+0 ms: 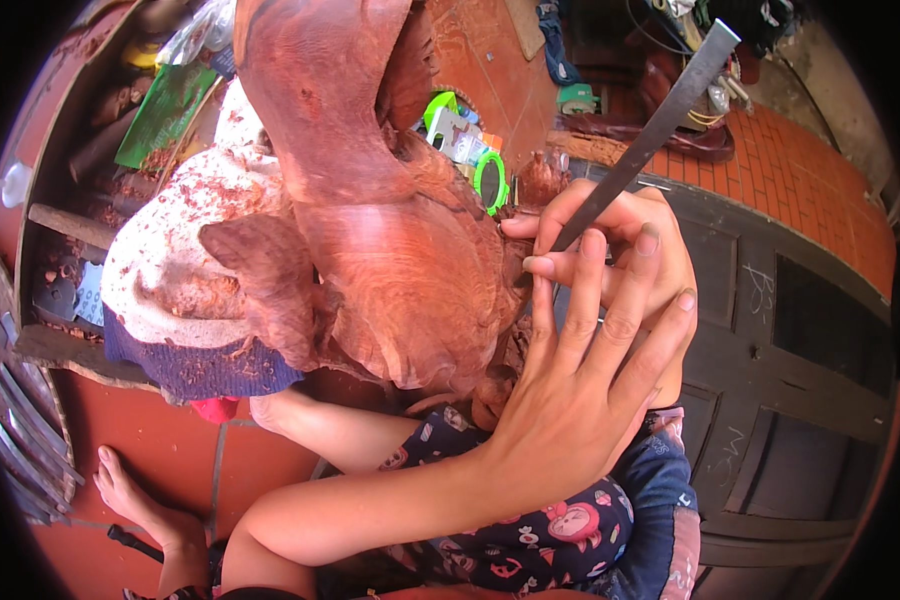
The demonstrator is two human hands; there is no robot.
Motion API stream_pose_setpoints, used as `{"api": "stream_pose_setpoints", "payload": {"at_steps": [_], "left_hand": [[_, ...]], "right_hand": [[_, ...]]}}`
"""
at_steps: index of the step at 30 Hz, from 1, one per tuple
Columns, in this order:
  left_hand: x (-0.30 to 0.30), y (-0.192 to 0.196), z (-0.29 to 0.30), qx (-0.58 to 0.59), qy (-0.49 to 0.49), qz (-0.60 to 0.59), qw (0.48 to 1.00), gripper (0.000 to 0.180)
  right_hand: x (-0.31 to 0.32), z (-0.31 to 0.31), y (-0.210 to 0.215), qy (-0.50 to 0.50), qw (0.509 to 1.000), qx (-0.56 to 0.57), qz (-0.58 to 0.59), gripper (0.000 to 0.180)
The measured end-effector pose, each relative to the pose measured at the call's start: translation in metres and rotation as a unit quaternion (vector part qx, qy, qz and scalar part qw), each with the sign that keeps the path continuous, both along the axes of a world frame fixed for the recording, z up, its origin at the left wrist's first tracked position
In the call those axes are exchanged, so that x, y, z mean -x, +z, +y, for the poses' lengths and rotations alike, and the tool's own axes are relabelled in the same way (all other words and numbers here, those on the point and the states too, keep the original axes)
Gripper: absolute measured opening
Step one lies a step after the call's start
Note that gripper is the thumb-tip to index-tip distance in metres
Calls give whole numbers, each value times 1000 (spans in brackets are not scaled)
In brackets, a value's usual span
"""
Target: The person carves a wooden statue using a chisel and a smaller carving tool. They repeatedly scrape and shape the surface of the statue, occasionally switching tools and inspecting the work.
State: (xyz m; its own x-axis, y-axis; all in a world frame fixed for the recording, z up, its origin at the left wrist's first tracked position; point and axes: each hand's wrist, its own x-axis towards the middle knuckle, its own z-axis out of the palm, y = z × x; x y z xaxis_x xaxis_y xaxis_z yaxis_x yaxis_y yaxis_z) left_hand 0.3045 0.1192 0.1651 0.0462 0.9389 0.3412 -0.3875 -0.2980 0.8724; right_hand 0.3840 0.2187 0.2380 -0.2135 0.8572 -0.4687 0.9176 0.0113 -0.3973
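Observation:
A big reddish wood carving (390, 230) with smooth, flowing lobes fills the middle of the head view. My right hand (610, 205) is closed round a long flat steel chisel (670, 100), whose blade slants down from the upper right to the carving's right edge. My left hand (580, 380) reaches across from the lower left and lies over the right one. Its fingers are spread, and one fingertip touches the blade. The chisel's cutting end is hidden behind my fingers.
The carving leans on a white cloth bundle (170, 260) strewn with red shavings. Green plastic items (490, 180) sit behind the carving, and a dark door panel (780, 330) lies to the right. At the lower left are a bare foot (130, 500) and several metal tools (20, 440).

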Motion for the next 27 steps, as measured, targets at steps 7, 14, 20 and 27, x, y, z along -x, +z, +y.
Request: {"api": "stream_pose_setpoints", "payload": {"at_steps": [7, 14, 20, 27], "left_hand": [[-5, -7, 6, 7, 29, 6, 1000, 54], [-9, -9, 6, 20, 41, -36, 998, 55], [-11, -10, 5, 8, 59, -43, 997, 56], [-6, -8, 1, 6, 37, -64, 997, 76]], "right_hand": [[-4, 6, -8, 63, 997, -32, -34, 19], [3, 11, -6, 68, 995, -5, -67, 17], [1, 11, -4, 105, 993, -2, -49, 15], [3, 11, -1, 155, 987, 18, -43, 13]]}}
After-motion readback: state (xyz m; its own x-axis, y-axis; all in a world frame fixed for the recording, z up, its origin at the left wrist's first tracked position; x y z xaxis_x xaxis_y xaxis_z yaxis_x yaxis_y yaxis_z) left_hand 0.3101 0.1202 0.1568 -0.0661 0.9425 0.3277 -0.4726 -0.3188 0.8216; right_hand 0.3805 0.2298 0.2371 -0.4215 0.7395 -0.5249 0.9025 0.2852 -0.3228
